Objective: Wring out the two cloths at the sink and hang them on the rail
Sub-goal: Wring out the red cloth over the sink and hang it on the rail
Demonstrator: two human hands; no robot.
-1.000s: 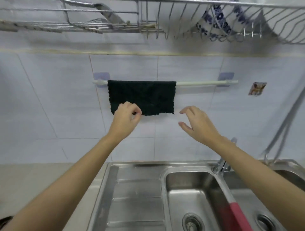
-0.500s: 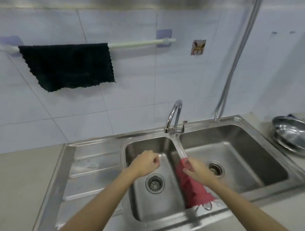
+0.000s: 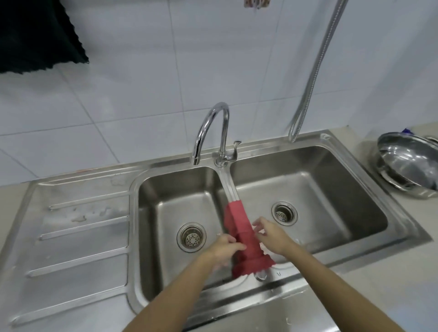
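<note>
Two bare forearms and hands, nothing worn

Both arms show uncovered from the lower edge of the view up to the fingers: no sleeves, cuffs, gloves, watch, rings or bands on the left hand (image 3: 224,246) or right hand (image 3: 272,237). Fingernails look short and plain.

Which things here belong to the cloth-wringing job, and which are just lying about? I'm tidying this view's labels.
Part of the job:
red cloth, draped over the sink divider
dark cloth, hanging top left
sink
left hand and right hand, on either side of the red cloth

Just lying about:
tap
metal hose
steel pot on the counter
wall sticker
</note>
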